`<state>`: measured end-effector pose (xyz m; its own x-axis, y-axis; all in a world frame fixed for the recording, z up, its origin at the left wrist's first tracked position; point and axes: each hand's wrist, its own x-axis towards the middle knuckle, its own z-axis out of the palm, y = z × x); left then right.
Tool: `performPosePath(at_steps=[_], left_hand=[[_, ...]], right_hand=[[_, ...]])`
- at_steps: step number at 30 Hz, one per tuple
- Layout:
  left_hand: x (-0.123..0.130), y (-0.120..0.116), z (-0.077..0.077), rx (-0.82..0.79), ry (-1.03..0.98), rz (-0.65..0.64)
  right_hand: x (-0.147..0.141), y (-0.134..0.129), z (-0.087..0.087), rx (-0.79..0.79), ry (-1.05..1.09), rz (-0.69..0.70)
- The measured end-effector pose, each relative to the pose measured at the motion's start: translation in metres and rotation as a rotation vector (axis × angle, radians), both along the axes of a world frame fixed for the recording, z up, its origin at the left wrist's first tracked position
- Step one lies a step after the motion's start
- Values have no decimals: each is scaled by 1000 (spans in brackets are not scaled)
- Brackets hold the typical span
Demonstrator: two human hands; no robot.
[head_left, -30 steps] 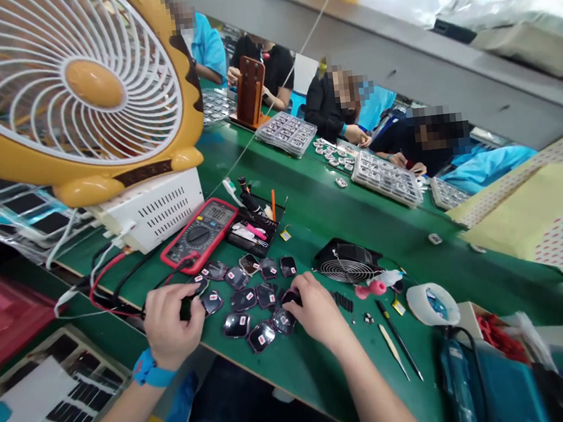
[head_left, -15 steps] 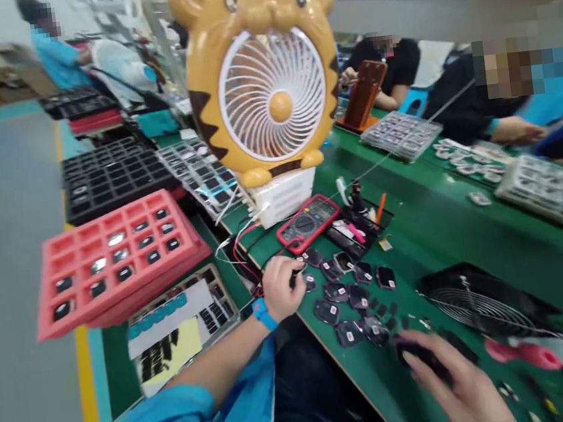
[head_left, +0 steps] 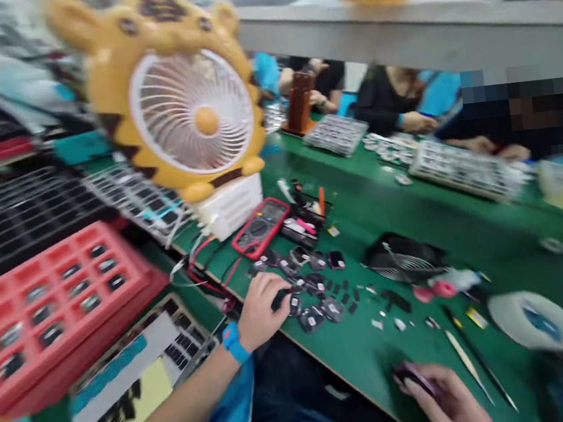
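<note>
My left hand point(head_left: 264, 310), with a blue band at the wrist, reaches to the near side of a cluster of dark smartwatch cases point(head_left: 314, 283). Its thumb and fingers are curled together, and something dark shows between them, too unclear to make out. Several of the cases bear small white stickers. Near the table's front edge, my right hand point(head_left: 445, 398) grips a smartwatch case point(head_left: 414, 379) with a purplish edge, slightly above the green tabletop. Small black pieces point(head_left: 345, 297) lie to the right of the cluster.
A tiger-shaped fan point(head_left: 201, 119) stands behind a red multimeter point(head_left: 262, 228). At left lies a pink foam tray point(head_left: 65, 354) of small parts. Tweezers point(head_left: 483, 364), a tape roll point(head_left: 504, 322) and a black round-grilled fan point(head_left: 402, 259) are on the right. Co-workers sit opposite.
The view has swung to the right. My right hand has brought the smartwatch case nearer the table's front edge, away from the cluster. My left hand has come down to the cluster's near side.
</note>
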<state>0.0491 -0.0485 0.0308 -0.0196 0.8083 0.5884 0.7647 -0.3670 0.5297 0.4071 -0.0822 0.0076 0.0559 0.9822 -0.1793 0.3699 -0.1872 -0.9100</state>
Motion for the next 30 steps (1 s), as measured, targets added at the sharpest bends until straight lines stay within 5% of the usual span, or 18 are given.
performPosePath(at_steps=[5,13,16,22,30], left_hand=[[19,19,15,-91,110,-357],[53,51,26,-79,371,-582],[80,44,23,-212,259,-626],[123,25,3,-662,-336,-703],[133,28,-3,-857,-421,-682]], right_hand=[[-26,10,17,-43,146,-95],[-24,11,17,179,278,-74],[-39,10,19,242,349,-191],[-70,1,30,399,356,-307],[-47,-10,22,333,293,-268]])
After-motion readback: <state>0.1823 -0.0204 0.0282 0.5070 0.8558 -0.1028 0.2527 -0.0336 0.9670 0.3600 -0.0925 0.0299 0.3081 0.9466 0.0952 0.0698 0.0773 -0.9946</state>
